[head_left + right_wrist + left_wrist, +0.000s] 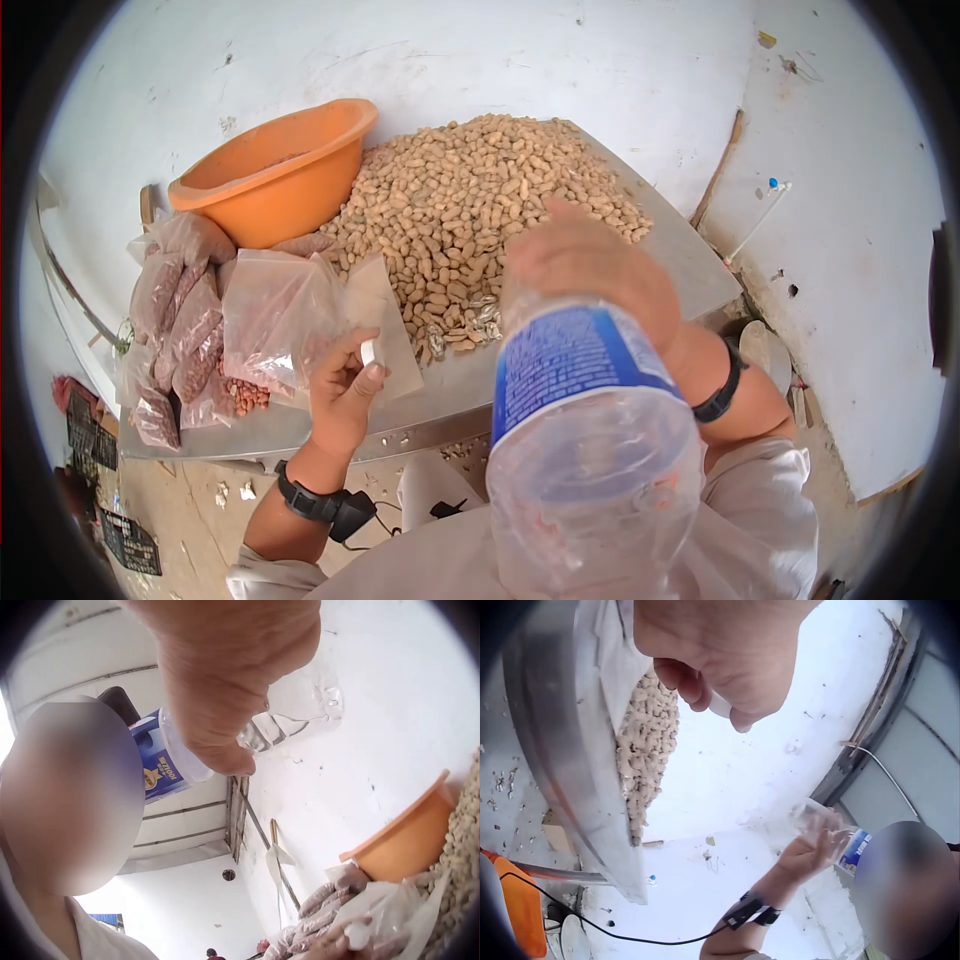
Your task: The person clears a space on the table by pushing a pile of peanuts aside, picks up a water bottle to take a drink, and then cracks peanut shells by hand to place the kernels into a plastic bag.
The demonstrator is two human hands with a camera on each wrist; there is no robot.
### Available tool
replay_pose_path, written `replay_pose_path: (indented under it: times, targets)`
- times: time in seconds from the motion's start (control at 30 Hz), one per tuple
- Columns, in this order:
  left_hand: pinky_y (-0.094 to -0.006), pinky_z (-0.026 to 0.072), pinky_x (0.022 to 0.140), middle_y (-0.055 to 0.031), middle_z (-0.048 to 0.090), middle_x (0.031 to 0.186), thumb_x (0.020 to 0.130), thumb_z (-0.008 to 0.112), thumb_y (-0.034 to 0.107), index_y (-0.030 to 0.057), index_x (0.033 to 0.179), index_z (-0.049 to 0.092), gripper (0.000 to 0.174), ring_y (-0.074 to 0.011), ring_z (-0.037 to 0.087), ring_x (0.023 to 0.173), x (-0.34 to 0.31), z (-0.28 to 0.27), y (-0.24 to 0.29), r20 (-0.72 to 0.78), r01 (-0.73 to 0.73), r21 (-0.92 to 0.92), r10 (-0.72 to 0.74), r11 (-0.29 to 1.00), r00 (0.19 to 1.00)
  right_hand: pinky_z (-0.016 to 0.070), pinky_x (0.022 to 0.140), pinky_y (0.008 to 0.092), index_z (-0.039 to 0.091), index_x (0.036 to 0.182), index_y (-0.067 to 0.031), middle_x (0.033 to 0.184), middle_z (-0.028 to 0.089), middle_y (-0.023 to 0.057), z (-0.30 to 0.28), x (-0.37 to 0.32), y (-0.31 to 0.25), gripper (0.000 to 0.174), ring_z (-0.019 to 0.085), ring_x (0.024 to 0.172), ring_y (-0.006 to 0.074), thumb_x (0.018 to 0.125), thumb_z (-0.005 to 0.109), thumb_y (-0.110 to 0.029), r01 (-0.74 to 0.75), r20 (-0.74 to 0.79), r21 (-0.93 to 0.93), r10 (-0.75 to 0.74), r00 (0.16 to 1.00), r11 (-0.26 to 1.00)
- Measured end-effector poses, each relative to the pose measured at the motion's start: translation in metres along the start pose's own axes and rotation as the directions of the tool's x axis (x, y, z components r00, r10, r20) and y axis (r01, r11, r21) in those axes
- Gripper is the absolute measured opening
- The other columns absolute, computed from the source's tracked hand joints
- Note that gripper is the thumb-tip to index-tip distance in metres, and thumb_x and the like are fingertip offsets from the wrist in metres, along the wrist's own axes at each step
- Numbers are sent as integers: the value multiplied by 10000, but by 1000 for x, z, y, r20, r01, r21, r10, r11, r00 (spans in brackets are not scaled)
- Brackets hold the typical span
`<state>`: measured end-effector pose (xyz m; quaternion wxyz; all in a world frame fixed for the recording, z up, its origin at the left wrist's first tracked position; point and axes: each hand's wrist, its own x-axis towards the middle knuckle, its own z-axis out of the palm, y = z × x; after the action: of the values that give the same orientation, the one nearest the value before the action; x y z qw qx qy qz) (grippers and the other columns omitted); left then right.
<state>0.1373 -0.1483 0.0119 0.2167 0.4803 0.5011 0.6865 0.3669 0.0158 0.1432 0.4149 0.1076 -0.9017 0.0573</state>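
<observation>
My right hand (600,270) grips a large clear plastic bottle (590,470) with a blue label, raised close in front of the head camera. In the right wrist view the bottle (304,709) lies tipped, its labelled end at the person's head and its clear end pointing away; the fingers wrap its middle. Little liquid shows inside. Between thumb and curled fingers, my left hand (342,395) pinches a small white bottle cap (369,352). That hand hovers at the table's front edge, by clear plastic bags (285,310). The cap (720,706) peeks out below the fingers in the left wrist view.
A big heap of unshelled peanuts (450,200) covers much of the metal table (690,270). At the back left stands an orange basin (285,190). Filled bags of reddish peanuts (175,310) pile up on the left, with loose kernels (247,395) beside them. A white wall (480,60) rises behind.
</observation>
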Motion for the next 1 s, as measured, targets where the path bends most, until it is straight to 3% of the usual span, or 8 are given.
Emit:
replay_pose_path:
  times: [0.03, 0.1, 0.17, 0.2, 0.4, 0.67, 0.87, 1.0]
  targets:
    - [-204, 398, 613, -9, 569, 805, 847, 651, 271, 34, 1189, 534, 432, -75, 515, 716, 1, -1, 5, 11, 39, -29, -39, 999, 999, 465, 828, 395, 579, 1045, -57, 975, 605, 115, 17, -10, 10, 471, 594, 902, 301, 660, 739, -276, 63, -65, 170, -52, 997, 984]
    - [-203, 400, 610, -12, 571, 803, 850, 642, 306, 21, 1186, 538, 452, -76, 516, 706, 6, 7, 22, 8, 4, -128, -3, 992, 1000, 479, 791, 379, 575, 1058, -58, 964, 604, 123, 39, -27, 9, 502, 598, 873, 305, 636, 754, -264, -53, -54, 486, 90, 994, 873]
    - [-200, 401, 603, -14, 573, 806, 855, 630, 335, 9, 1179, 542, 468, -74, 516, 698, 7, 15, 39, 15, 4, -173, -2, 985, 1000, 485, 762, 362, 569, 1067, -52, 952, 603, 133, 50, -49, -1, 538, 597, 850, 309, 608, 768, -251, -337, 142, 618, 321, 936, 710]
    - [-197, 400, 599, -14, 574, 810, 858, 622, 346, 3, 1174, 544, 473, -71, 516, 695, 11, 17, 50, 31, 7, -171, -2, 985, 1000, 487, 750, 355, 566, 1070, -47, 946, 603, 139, 53, -55, -3, 556, 596, 840, 312, 594, 775, -244, -432, 219, 616, 384, 897, 658]
    - [-177, 387, 584, -5, 576, 842, 878, 598, 340, -4, 1155, 557, 444, -51, 505, 691, 20, 13, 65, 197, 70, -174, -35, 982, 980, 489, 735, 376, 538, 1080, -21, 940, 608, 160, 71, -74, 10, 602, 602, 838, 343, 556, 767, -209, -583, 311, 263, 504, 806, 769]
    - [-175, 344, 561, 34, 518, 729, 842, 654, 98, -15, 1118, 572, 309, -31, 411, 646, 22, 21, 68, 164, 23, 155, -48, 988, 985, 481, 650, 400, 521, 1021, -12, 838, 592, 146, 75, -75, 12, 507, 599, 761, 335, 589, 723, -182, -502, 281, 84, 462, 841, 861]
    - [-187, 362, 562, 34, 499, 710, 800, 683, 53, -10, 1121, 581, 342, -43, 412, 631, 23, 18, 76, 192, 103, 266, -157, 958, 969, 479, 622, 391, 523, 998, -18, 810, 588, 136, 73, -75, 11, 475, 596, 735, 326, 588, 712, -163, -453, 213, -16, 446, 869, 891]
    - [-190, 392, 495, -48, 551, 799, 814, 645, 50, -38, 1160, 555, 368, -68, 508, 658, 38, 7, 80, 506, -372, 442, 116, 816, 855, 478, 622, 394, 525, 994, -13, 811, 587, 136, 72, -75, 12, 474, 593, 739, 326, 584, 710, -161, -452, 241, 18, 435, 868, 892]
